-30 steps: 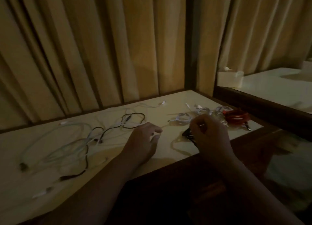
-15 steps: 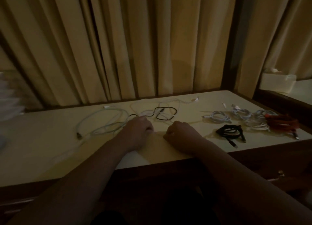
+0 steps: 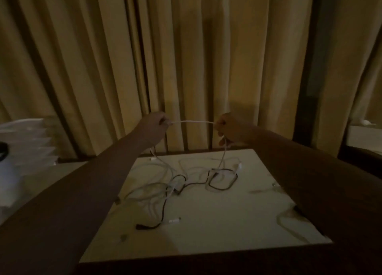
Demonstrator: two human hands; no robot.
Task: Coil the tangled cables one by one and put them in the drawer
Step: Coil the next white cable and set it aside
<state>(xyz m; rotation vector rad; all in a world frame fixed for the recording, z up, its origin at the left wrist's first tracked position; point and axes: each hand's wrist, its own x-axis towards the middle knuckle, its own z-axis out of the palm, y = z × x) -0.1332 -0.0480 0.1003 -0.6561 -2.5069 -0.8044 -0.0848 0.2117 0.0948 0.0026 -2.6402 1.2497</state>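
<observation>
Both hands are raised above the pale table top point(image 3: 217, 223), stretching a short span of a white cable point(image 3: 193, 121) between them. My left hand point(image 3: 154, 126) pinches its left part, my right hand point(image 3: 228, 130) its right part. From each hand the cable hangs down to a tangle of white cables point(image 3: 157, 183) on the table. A black cable point(image 3: 222, 181) loops through that tangle, its plug point(image 3: 142, 226) lying nearer me. The drawer is out of view.
Yellow curtains point(image 3: 186, 57) hang close behind the table. A stack of white things point(image 3: 26, 150) stands at the left. Part of another white cable point(image 3: 289, 223) shows by my right forearm. A dark wooden edge point(image 3: 206, 260) runs along the table's front.
Both hands rose from the table surface and lifted a white cable, now held taut between them. The view turned left, so the coiled cables at the right are out of sight.
</observation>
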